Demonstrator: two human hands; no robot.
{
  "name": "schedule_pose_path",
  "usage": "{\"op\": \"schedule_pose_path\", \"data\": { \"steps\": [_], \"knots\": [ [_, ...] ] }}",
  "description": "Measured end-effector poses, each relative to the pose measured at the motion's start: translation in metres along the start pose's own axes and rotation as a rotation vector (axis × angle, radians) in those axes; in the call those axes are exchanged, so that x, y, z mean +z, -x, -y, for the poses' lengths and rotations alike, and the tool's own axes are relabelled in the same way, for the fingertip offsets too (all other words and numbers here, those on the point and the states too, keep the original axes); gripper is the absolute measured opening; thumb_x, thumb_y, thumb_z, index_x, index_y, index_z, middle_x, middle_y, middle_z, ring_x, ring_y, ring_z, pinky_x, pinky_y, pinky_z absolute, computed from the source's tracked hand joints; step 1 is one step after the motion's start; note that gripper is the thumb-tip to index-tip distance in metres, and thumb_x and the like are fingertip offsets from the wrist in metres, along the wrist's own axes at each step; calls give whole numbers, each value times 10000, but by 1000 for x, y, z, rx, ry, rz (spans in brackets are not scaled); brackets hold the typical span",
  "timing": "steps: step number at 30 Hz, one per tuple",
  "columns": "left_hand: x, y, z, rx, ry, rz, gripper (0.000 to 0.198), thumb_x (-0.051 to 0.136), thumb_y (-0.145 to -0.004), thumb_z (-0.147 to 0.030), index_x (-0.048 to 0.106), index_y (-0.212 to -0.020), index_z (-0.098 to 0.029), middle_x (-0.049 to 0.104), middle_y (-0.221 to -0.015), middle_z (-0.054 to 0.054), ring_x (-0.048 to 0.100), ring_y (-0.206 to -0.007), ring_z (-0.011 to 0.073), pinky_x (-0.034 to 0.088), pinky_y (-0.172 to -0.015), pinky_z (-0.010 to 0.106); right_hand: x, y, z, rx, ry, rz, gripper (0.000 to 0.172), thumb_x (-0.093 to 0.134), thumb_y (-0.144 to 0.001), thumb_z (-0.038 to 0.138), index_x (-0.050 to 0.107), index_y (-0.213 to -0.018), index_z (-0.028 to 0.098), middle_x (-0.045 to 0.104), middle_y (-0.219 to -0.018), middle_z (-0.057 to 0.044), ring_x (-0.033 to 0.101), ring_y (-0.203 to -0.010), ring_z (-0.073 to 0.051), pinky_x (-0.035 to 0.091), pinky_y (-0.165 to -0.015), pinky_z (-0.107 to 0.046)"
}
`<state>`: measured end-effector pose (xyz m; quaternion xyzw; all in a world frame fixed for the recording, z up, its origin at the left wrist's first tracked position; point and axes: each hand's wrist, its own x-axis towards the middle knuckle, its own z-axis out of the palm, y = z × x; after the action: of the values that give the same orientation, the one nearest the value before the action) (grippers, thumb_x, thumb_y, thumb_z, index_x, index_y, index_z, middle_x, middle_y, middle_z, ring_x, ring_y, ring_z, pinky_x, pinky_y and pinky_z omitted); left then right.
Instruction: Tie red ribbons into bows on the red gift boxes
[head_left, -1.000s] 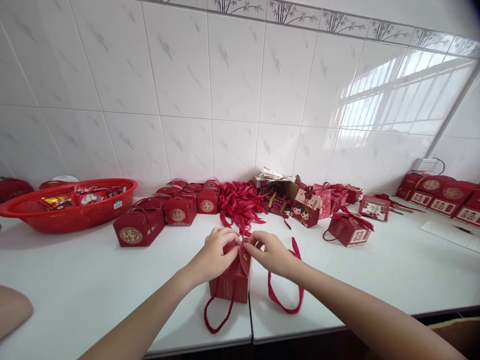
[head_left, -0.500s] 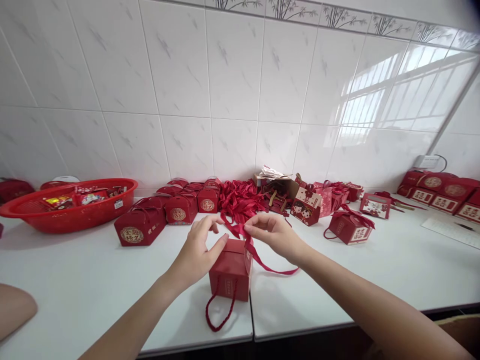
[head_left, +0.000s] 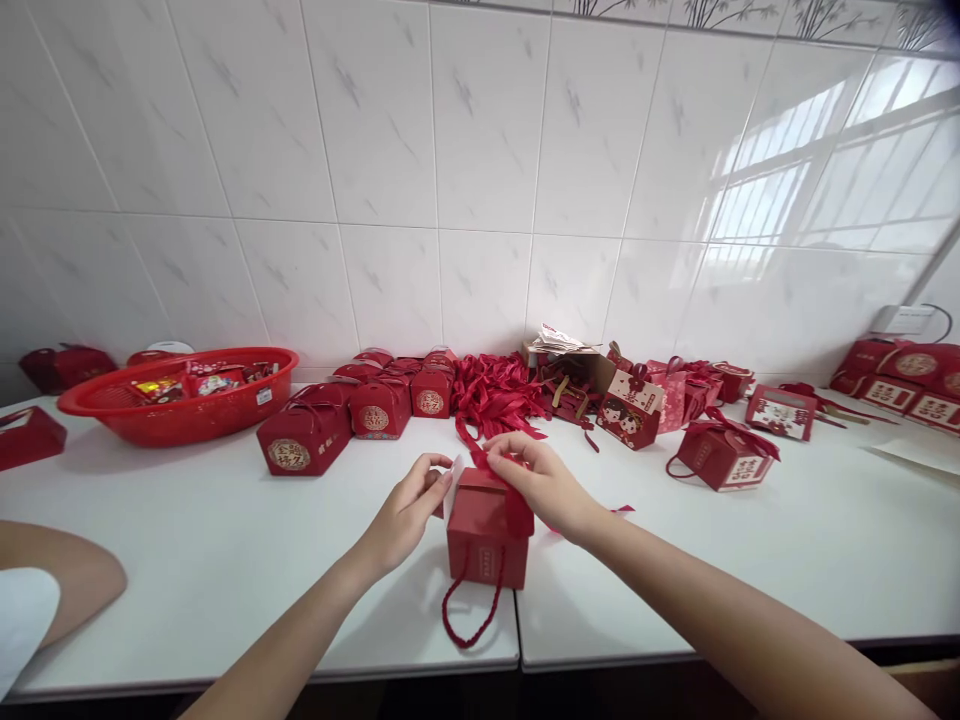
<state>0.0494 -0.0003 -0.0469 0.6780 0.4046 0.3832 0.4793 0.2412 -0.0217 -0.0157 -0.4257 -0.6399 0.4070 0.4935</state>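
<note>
A small red box (head_left: 489, 540) with a twisted red cord handle (head_left: 472, 630) hanging from its near side stands at the front middle of the table. At its left edge, my left hand (head_left: 411, 508) pinches a flap (head_left: 452, 487) that shows pale on its inner side. Over the box's top right, my right hand (head_left: 541, 488) is closed on a red ribbon (head_left: 519, 512). The ribbon lies partly under my fingers, and one end shows to the right of the hand.
Behind are a red basket (head_left: 187, 413) of packets, red boxes (head_left: 304, 430), a ribbon pile (head_left: 499, 395) and an open carton (head_left: 592, 370). More boxes (head_left: 724, 450) stand right. Someone's arm (head_left: 64, 580) rests at the left edge of the table (head_left: 225, 590).
My left hand has moved from the ribbon down to the box's left flap. My right hand has lowered onto the box top with the ribbon. The view has shifted left.
</note>
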Motion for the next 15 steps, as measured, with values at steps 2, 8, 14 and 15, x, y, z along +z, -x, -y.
{"op": "schedule_pose_path", "data": {
  "steps": [2,8,14,15],
  "knots": [
    [2,1,1,-13,58,1,346,461,-872,-511,433,-1046,-213,575,-800,-16,549,-761,150,444,-721,272,9,-6,-11,15,102,6,154,564,-809,323,576,-735,189,588,-1080,-69,532,-1037,-205,429,-862,-327],
    [5,2,4,-20,116,-7,301,449,-893,-473,437,-1047,-214,567,-794,-26,530,-767,132,424,-737,256,16,-12,-18,13,190,4,132,583,-792,265,587,-683,189,592,-1077,-79,519,-1095,-232,388,-939,-377],
    [7,2,6,-24,169,-5,286,430,-908,-461,451,-1051,-215,545,-759,-34,503,-725,124,422,-737,262,16,-10,-22,72,211,104,117,569,-784,279,616,-725,189,613,-976,-45,556,-944,-201,383,-892,-334],
    [7,2,6,-23,167,-8,285,432,-908,-459,453,-1050,-213,542,-752,-35,502,-722,124,422,-733,260,16,-10,-23,90,205,100,126,558,-783,282,609,-719,187,613,-925,-40,557,-900,-194,394,-858,-322]
  ]
}}
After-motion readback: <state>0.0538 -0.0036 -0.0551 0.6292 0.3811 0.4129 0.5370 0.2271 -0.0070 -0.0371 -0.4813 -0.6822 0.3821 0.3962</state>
